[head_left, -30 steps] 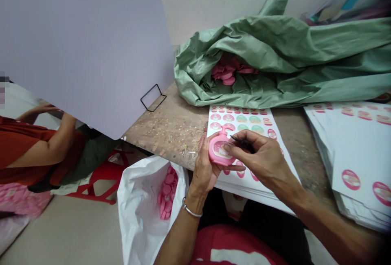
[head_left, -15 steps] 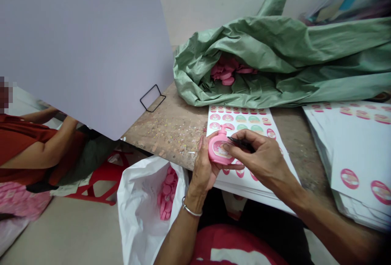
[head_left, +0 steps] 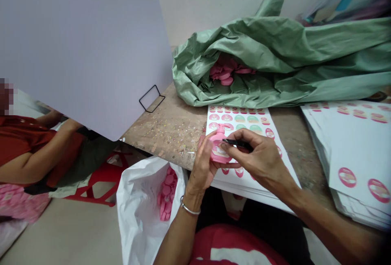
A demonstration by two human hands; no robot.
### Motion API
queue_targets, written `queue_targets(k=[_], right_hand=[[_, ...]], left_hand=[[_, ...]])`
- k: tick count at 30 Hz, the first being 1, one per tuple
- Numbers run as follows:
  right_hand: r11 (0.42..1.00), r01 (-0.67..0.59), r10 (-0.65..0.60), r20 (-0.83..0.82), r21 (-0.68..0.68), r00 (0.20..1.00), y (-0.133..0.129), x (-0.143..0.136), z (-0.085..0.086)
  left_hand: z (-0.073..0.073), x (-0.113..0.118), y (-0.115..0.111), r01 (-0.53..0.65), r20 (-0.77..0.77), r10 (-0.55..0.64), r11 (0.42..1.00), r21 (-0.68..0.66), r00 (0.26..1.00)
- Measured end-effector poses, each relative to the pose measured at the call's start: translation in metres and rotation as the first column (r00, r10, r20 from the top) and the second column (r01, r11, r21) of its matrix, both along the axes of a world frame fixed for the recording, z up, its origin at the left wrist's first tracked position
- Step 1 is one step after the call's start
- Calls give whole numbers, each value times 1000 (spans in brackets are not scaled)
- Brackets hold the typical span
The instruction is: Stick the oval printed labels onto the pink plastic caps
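Note:
My left hand (head_left: 203, 163) is closed around a small pink toy pump bottle (head_left: 217, 138), its pump head pointing up and away from me. An oval label sits on the bottle's front. In my right hand (head_left: 259, 151) are slim black tweezers (head_left: 240, 144), pinched between thumb and fingers. Their tip lies over the upper part of the label, and my right thumb is at the label's edge. Beneath both hands lies a sheet of round pink and green stickers (head_left: 261, 121), on top of a stack.
A green sack (head_left: 275, 45) holding pink plastic parts (head_left: 225, 71) lies behind. More sticker sheets (head_left: 351, 151) are stacked to the right. A white bag (head_left: 134, 204) with pink pieces hangs below the table edge. A white board (head_left: 91, 45) stands left, beside a seated co-worker (head_left: 39, 147).
The tweezers have shifted slightly left and turned, so their tip now reaches over the label. My left fingers have moved a little against the bottle.

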State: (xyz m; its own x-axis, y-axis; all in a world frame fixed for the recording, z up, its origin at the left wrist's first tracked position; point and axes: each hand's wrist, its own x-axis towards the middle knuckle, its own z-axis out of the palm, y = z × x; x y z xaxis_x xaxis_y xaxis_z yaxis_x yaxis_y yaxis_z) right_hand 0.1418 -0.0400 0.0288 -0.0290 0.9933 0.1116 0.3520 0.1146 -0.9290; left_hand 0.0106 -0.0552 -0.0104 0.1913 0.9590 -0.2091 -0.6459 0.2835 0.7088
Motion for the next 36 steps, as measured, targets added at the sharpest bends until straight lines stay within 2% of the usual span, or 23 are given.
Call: queue_targets(k=[5,8,11,12,14,16,17,19,21,23,25,28,30,33,36], right_hand=[[993,-86,74,155,78,985,-3,0,0],[946,-173,80,320,275,944,-6,-1,-2],[886,-197,-22,461,420,887,1,8,1],[880,-160,-85,480,448,873,6,15,3],[874,8,-256,447,486,857,17,31,10],[882,191,-361,357,431,862,25,45,16],[908,229,-344,315,350,885,27,47,17],[974,170,-201,224,151,954,26,42,11],[999,34,-38,133,30,990,22,28,-3],[1000,-21,20,74,4,997,21,15,-19],[1000,18,-19,53,25,998,26,11,-31],[986,154,-156,13,67,988,37,19,-33],[984,172,-172,-15,34,985,39,26,-28],[998,44,-46,-33,-50,998,30,22,-25],[992,-57,46,-93,-115,995,20,10,-28]], left_hand=[[0,-4,-1,27,-77,-24,999,37,997],[1,-2,0,-13,-112,20,998,57,994],[3,0,2,-32,-107,38,998,60,994],[3,-1,2,-18,-96,23,999,49,995],[2,-4,1,12,-69,-11,1000,17,998],[1,-6,0,32,-42,-33,999,-23,999],[0,-6,-1,36,-28,-37,998,-41,999],[-2,-4,-3,43,-13,-44,997,-68,999],[-2,0,-5,67,-18,-68,995,-74,998],[-2,2,-6,92,-31,-94,993,-68,995],[-2,1,-6,111,-24,-113,992,-62,993],[-2,-1,-6,123,18,-122,991,-50,992],[-3,-1,-5,125,41,-123,991,-49,992],[-3,0,0,100,39,-97,992,-75,995],[-2,3,6,94,30,-92,991,-90,995]])
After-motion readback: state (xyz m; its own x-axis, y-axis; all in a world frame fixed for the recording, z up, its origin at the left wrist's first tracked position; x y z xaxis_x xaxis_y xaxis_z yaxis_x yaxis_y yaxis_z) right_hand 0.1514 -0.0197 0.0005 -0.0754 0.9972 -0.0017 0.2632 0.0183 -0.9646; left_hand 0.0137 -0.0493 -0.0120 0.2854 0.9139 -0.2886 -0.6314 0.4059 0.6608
